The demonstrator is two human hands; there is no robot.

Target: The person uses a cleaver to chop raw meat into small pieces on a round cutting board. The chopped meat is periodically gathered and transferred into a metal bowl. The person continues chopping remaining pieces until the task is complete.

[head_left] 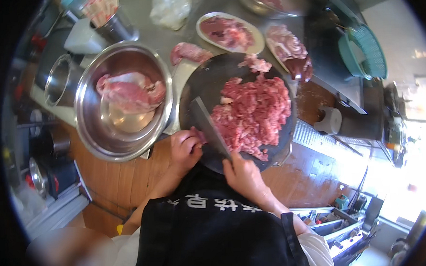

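Observation:
A round dark chopping board [192,86] lies in front of me, with a large heap of chopped red meat [254,107] over its middle and right. My right hand [246,176] is wrapped round the handle of a cleaver [208,123], whose blade slants up and left along the heap's left edge. At the board's lower left edge, my left hand [185,148] has its fingers curled against a small piece of meat [200,135], close to the blade. Left of the board, a wide steel bowl [86,124] contains a large piece of raw meat [130,94].
Beyond the board are an oval plate of meat [227,32], a loose meat piece [190,53], more meat [287,44] and a plastic bag [169,9]. A steel cup of chopsticks [118,28] stands far left. A green basket [368,50] is at right.

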